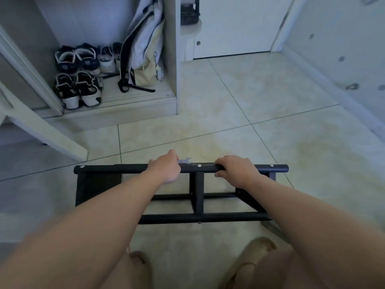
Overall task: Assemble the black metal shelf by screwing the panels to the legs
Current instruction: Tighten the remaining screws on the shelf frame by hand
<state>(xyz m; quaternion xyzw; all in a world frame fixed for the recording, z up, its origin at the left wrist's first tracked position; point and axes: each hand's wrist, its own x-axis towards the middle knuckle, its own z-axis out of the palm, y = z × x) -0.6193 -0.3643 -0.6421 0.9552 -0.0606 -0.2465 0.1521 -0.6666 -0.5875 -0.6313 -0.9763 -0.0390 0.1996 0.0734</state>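
Note:
The black metal shelf [116, 168] lies on its side on the tiled floor in front of me, its top leg tube running left to right with silver screws showing along it. My left hand [166, 166] is curled over this tube left of centre and holds a small silver wrench [185, 161] that sticks out to the right. Right of centre, my right hand [235, 167] grips the same tube, fingers wrapped over it. Black panels and crossbars [199, 197] hang below the tube between my forearms.
An open closet at the back left holds several shoes [78, 80] and a backpack [143, 49]. A white slanted board [41, 130] leans at the left. White door and wall stand at the back and right. My sandalled feet [256, 253] are near the bottom.

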